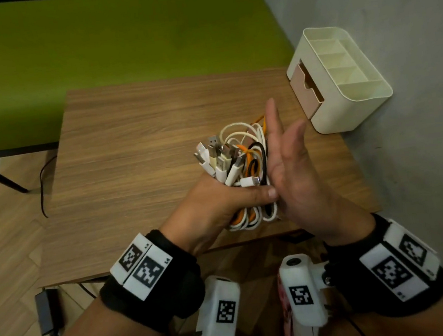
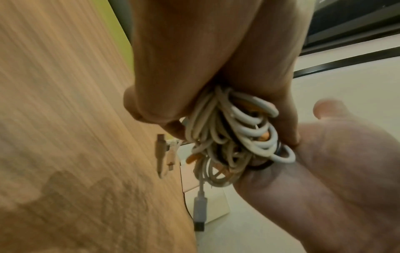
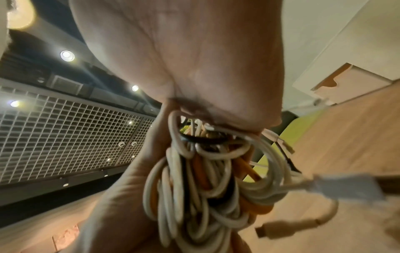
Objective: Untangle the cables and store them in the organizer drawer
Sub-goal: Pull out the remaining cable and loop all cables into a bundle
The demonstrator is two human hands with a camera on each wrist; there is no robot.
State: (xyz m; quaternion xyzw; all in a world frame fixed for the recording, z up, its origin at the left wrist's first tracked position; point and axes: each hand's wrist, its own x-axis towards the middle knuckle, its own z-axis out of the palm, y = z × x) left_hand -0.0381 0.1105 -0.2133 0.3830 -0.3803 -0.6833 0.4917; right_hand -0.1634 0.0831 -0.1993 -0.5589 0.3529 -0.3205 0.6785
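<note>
Above the desk (image 1: 133, 139), our left hand (image 1: 218, 199) grips the tangled cable bundle (image 1: 241, 154) while our right hand (image 1: 292, 159) presses flat-fingered beside it; loose plugs may snag before reaching the organizer drawer (image 1: 306, 88) beyond.

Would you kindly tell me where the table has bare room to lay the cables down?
The table is bare left of the cable bundle and behind it. It is crowded near the organizer, and where the left hand and right hand meet.

Wooden table (image 1: 135, 156) carries a cream organizer (image 1: 345, 96).
</note>
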